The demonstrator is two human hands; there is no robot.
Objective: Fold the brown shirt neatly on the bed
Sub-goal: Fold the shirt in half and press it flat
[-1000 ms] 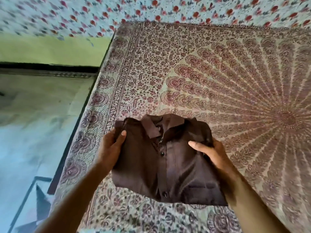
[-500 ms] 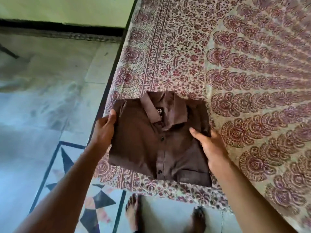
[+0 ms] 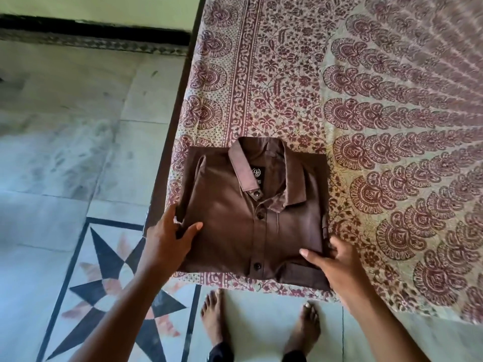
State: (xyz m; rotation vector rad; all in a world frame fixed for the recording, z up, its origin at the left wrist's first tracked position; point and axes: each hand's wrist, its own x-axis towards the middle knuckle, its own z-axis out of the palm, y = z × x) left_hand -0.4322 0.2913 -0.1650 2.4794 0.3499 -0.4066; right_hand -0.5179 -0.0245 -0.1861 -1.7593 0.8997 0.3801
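The brown shirt (image 3: 235, 218) lies folded into a neat rectangle at the near left corner of the bed (image 3: 287, 87), front side up, with collar, buttons and neck label showing. My left hand (image 3: 167, 241) holds its left edge, thumb on top and fingers along the side. At the lower right corner, by the pocket, my right hand (image 3: 339, 265) holds the shirt with the thumb lying over the cloth. The fingers under the cloth are hidden.
A cream bedspread printed with maroon flowers covers the bed; its left edge runs just beside the shirt. Marble floor (image 3: 65, 152) with a black star inlay (image 3: 109, 291) lies to the left. My bare feet (image 3: 213, 317) stand at the bed's near edge.
The shirt has come down and toward the bed's near left corner and now lies flat. Both hands have slid lower along its side edges. The camera has tilted further down.
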